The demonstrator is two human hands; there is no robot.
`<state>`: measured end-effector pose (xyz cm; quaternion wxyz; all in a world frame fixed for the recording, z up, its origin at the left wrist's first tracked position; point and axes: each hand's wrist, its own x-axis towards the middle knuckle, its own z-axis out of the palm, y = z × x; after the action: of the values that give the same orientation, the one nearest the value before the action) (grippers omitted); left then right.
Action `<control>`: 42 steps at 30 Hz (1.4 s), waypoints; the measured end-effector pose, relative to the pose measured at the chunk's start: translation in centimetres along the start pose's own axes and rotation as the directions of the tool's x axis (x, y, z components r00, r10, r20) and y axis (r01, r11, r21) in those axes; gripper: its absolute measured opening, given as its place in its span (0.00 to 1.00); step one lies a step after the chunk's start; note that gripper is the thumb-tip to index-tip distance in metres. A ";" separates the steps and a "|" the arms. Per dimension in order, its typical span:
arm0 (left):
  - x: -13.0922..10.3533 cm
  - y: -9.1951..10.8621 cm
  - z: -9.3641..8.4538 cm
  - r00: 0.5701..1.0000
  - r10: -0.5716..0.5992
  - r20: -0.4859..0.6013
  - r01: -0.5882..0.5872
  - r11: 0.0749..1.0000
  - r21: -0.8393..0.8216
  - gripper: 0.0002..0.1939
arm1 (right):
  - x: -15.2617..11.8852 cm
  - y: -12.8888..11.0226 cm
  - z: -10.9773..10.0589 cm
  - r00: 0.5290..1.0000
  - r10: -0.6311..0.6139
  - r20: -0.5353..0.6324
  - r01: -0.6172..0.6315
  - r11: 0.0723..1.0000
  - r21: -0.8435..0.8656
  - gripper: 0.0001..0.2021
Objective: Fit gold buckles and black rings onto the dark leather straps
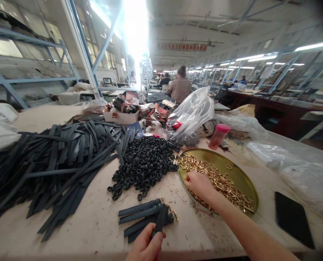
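Note:
Near the front edge of the table, my left hand (147, 243) is closed around a short dark leather strap (160, 218), which points up and away. Just beyond it lie several similar straps with gold buckles (139, 211) at their right ends. My right hand (198, 184) is over the left side of a round gold tray (218, 157). Its fingers are curled closed, and what they hold, if anything, is hidden. Many loose gold buckles (221, 185) are spread in the tray. A heap of small black loops (146, 163) sits left of the tray.
A large pile of dark straps (77, 145) covers the left of the table. Behind stand a box (120, 116), a clear plastic bag (192, 112) and a pink-lidded container (219, 136). A dark flat phone-like slab (293, 217) lies at right. A person (181, 87) sits farther back.

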<state>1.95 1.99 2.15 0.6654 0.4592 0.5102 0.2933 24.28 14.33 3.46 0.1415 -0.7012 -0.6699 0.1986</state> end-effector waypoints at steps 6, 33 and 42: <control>-1.2 3.2 1.0 0.945 0.251 -0.209 -0.199 0.950 0.239 0.12 | -7.2 -5.7 -0.3 0.982 -0.150 0.113 0.068 0.846 0.530 0.12; -3.2 2.1 -0.5 0.998 -0.041 -0.049 0.025 0.958 -0.286 0.13 | -13.9 -7.7 4.0 0.836 -0.262 0.483 -0.496 0.018 0.868 0.23; -2.1 0.8 -0.3 0.991 -0.024 -0.129 0.026 0.999 0.020 0.14 | -13.9 -6.7 6.6 0.842 -0.233 0.486 -0.434 0.242 0.868 0.08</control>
<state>1.07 0.55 3.70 0.6298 0.4401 0.5608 0.3084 14.93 0.43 1.98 0.3377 -0.4235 -0.3649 0.7573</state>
